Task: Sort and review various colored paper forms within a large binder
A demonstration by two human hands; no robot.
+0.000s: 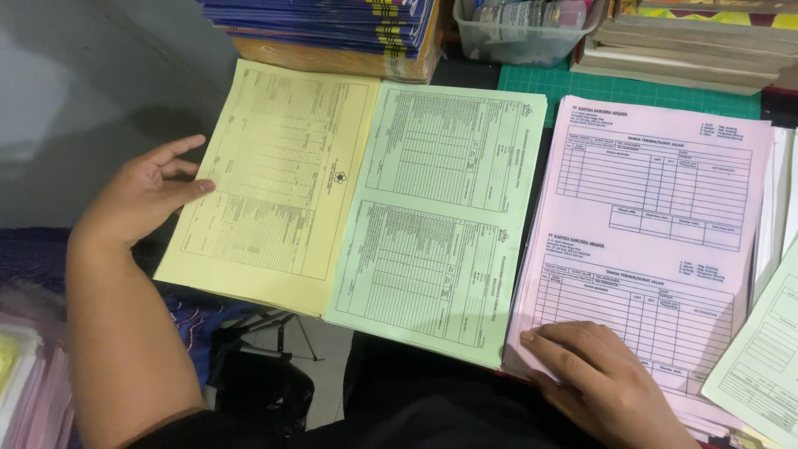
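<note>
Now, left hand [150, 189]: open and relaxed, fingers spread, fingertips resting on the left edge of the yellow form sheet [274, 179]; nothing gripped.
Right hand [603, 382]: palm down, fingers loosely curled, pressing flat on the lower left corner of the pink form stack [657, 241]; nothing closed around.
Yellow form sheet: lying flat at the left, printed with a table, tilted slightly, lower left part hanging past the counter edge.
Green form sheet [440, 224]: flat in the middle, two printed tables one above the other, left edge touching or just overlapping the yellow sheet, right edge just beside the pink stack.
Pink form stack: thick pile at the right, two printed forms on the top sheet, lower edges fanned out a little under the right hand.
Far right: another pale green sheet [761, 357] overlapping the pink stack's lower right corner, white paper edges [777, 199] above it.
Behind: green cutting mat [632, 87] on the counter, pile of blue-edged booklets [332, 25] top left, clear plastic tub [519, 37] top middle, stacked books [690, 50] top right.
Lower left: pink paper pile [33, 391] beside the left forearm.
</note>
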